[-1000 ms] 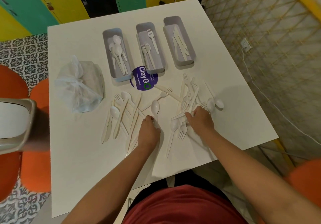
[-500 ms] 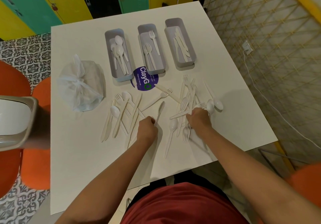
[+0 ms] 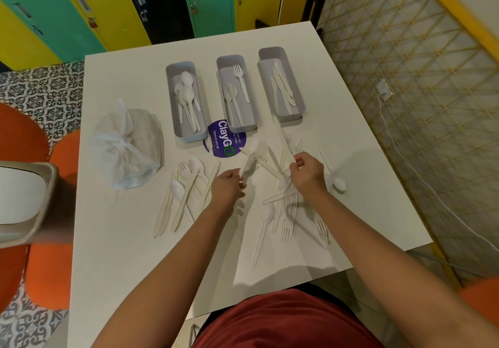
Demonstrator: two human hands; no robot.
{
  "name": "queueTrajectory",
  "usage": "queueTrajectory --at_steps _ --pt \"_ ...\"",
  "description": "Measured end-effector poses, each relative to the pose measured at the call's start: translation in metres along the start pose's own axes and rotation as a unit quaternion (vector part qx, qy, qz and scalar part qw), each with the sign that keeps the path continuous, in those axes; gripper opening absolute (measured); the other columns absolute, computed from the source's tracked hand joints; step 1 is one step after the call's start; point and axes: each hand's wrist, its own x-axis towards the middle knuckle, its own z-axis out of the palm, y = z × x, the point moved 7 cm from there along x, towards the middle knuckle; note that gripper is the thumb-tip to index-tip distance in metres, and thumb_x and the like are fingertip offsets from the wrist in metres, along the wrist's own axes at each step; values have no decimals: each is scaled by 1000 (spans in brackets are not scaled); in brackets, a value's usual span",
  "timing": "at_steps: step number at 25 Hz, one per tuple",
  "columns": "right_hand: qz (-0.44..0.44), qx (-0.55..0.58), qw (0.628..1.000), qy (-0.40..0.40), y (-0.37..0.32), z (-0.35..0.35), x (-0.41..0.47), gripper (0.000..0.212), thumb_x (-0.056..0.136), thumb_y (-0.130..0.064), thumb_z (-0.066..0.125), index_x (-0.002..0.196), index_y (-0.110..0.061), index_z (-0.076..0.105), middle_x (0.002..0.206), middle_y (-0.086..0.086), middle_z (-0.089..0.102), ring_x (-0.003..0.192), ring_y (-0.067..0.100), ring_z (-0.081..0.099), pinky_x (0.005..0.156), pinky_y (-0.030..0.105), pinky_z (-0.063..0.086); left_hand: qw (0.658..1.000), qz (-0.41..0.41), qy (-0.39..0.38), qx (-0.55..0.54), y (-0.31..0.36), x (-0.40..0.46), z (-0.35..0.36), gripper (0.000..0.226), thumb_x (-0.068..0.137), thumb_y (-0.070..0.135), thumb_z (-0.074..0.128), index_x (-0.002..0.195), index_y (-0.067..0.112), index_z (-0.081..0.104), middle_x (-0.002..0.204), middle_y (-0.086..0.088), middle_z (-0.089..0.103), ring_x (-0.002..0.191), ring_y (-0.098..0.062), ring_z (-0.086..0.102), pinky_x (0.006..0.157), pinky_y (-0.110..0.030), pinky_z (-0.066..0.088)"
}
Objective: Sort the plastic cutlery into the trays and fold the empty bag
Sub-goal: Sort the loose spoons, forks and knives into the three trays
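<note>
White plastic pieces now ride clear of the tabletop (image 3: pixel 351 158): my left hand (image 3: pixel 228 185) has lifted a blurred spoon (image 3: pixel 252 156) and my right hand (image 3: pixel 306 171) pinches a knife (image 3: pixel 280 134), both raised from the loose pile (image 3: pixel 286 207) toward the trays (image 3: pixel 186 102), so sorting continues.

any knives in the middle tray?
No, the middle tray holds only forks; the knives lie in the right tray.
</note>
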Motion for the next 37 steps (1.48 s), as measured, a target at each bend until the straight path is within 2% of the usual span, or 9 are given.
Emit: queueTrajectory --at_steps 6,10,14,18,22,24,27,30,37 --pt "54 49 997 14 -6 -11 50 24 88 2 49 109 -1 60 89 6 56 86 30 61 86 44 55 990 -2 20 -137 48 31 -17 35 89 -8 37 113 5 60 93 -11 63 74 -16 58 62 -20 48" --pt "47 -15 998 24 -29 -19 85 17 89 -2 51 102 4 60 89 10 55 81 21 53 77 31 50 989 20 82 -123 75 64 -48 47 84 -13 41 127 5 49 107 -19 64 72 -17 62 60 -21 53" --pt "56 -37 998 11 -47 -16 124 10 89 -4 51 90 -4 61 89 7 54 81 20 52 76 31 52 990 23 131 -45 94 94 -75 47 85 -9 46 131 3 47 116 -19 63 88 -21 65 77 -28 53" --pt "54 -61 997 11 -60 -5 161 5 87 -5 53 83 -9 55 84 4 55 80 22 55 72 28 48 988 26 154 -4 111 121 -90 44 87 -6 48 130 4 49 121 -18 61 95 -24 66 78 -31 54" --pt "38 -78 996 -3 -73 3 179 30 89 -15 59 117 -4 56 104 11 58 86 19 52 82 24 44 971 75 179 137 129 129 -94 42 91 11 50 133 6 50 126 -11 59 110 -28 60 88 -31 50" --pt "25 -85 996 -7 -76 6 177 40 89 -18 60 126 -4 52 108 11 57 90 20 54 78 20 43 964 91 183 168 129 126 -90 40 91 14 50 131 6 52 121 -9 60 105 -25 60 90 -28 46" --pt "-14 -52 998 -16 -73 13 157 26 90 -11 55 115 -7 58 96 4 53 81 16 53 61 16 42 964 127 163 168 121 116 -75 34 88 13 51 120 7 60 113 -9 65 102 -25 62 92 -32 49" --pt "-53 -51 996 -51 -60 32 123 18 89 -8 53 105 -11 62 92 3 55 80 16 55 68 22 48 964 147 129 178 106 96 -55 25 88 10 54 110 5 64 108 -9 66 91 -18 60 77 -23 44" --pt "-111 -293 937 -156 -22 68 54 20 89 -16 53 104 -8 65 101 9 63 93 25 59 70 29 47 953 115 92 264 49 65 -42 26 86 5 55 111 3 63 112 -11 65 96 -19 59 80 -19 37"
